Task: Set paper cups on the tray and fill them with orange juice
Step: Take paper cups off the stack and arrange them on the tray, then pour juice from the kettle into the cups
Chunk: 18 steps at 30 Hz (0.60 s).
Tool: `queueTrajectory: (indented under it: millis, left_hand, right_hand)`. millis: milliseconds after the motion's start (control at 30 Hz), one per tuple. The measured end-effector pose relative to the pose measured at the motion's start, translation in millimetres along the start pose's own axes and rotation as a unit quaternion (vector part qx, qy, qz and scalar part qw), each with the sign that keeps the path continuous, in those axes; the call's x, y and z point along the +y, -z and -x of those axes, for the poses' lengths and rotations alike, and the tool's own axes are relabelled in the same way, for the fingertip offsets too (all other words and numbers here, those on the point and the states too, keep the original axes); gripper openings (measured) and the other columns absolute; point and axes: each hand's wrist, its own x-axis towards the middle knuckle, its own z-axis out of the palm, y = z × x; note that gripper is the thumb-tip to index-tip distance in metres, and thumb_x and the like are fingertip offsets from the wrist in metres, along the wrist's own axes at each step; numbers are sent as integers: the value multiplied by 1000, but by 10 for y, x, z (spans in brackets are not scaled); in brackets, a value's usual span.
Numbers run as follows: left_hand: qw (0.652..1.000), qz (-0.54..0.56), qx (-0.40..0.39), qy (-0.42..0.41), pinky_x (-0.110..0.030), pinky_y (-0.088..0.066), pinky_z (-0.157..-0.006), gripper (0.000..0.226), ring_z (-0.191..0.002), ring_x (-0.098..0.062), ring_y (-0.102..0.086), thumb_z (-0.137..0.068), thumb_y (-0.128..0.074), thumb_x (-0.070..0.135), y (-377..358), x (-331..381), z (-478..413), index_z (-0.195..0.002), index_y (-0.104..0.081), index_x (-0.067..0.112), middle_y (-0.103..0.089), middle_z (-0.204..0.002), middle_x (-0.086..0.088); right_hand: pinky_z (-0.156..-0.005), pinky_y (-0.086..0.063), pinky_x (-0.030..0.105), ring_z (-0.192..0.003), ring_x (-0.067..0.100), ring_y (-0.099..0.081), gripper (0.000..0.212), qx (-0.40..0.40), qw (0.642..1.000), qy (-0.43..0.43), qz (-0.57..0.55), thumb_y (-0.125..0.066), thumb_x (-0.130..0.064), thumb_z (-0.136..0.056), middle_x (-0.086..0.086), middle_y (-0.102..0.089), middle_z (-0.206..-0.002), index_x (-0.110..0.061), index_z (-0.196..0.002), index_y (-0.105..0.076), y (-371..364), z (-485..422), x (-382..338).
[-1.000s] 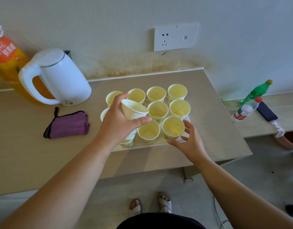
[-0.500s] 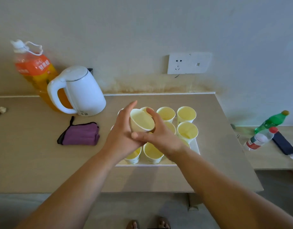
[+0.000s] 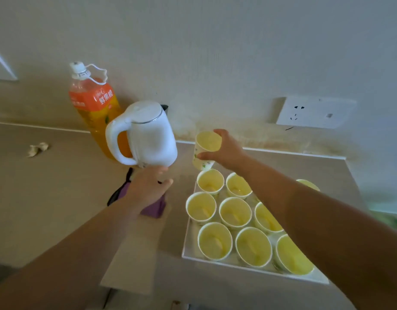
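Now, from the left of the worktop [image 3: 47,209]: crumpled paper scrap [image 3: 37,148], then orange juice bottle [image 3: 92,104], capped, upright by the wall, partly behind the white electric kettle [image 3: 148,139]. Below the kettle's base, over the purple cloth [image 3: 153,208]: left hand [image 3: 148,186], fingers spread and relaxed, holding nothing, rid of the paper cup [image 3: 204,153] gripped a second ago. Passed across since then to the right hand [image 3: 228,149]: thumb low on the wall, fingers over the rim, tilted in the air beyond the far left corner of the tray [image 3: 188,249]. On the tray, rows of open cups [image 3: 235,212], some hidden by the forearm, no juice plainly showing. Probably setting nearly done, left hand free for the bottle, pouring not yet begun.
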Motion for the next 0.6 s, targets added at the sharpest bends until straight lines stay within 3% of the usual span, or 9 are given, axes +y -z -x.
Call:
queueTrajectory:
  millis: [167, 333, 600]
  left_hand:
    - [998, -46, -49, 4, -36, -39, -105, 47, -129, -22, -44, -92, -60, 34, -143, -453, -506, -135, -53, 16, -50, -140, -3]
    - [992, -111, -64, -10, -34, -37, -105, 49, -134, -24, -35, -93, -56, 38, -372, -723, -748, -138, -47, 21, -40, -145, 0]
    - [993, -112, -34, -32, -28, -28, -108, 46, -137, -21, -25, -97, -43, 39, -518, -822, -692, -143, -43, 32, -31, -152, 5]
  right_hand:
    - [-82, -37, 27, -128, 29, -40, 93, 8, 997, -33, 75, -80, -20, -73, 10, -32, -146, -16, -147, -25, -324, -636, 23]
    - [-101, -36, 36, -131, 31, -38, 95, 24, 991, -54, 120, -78, -19, -74, 13, -31, -147, -14, -149, -20, -663, -1057, 87]
    - [-101, -39, 40, -130, 30, -40, 96, 24, 990, -88, 106, -80, -23, -74, 9, -30, -149, -18, -149, -20, -909, -1201, 178]
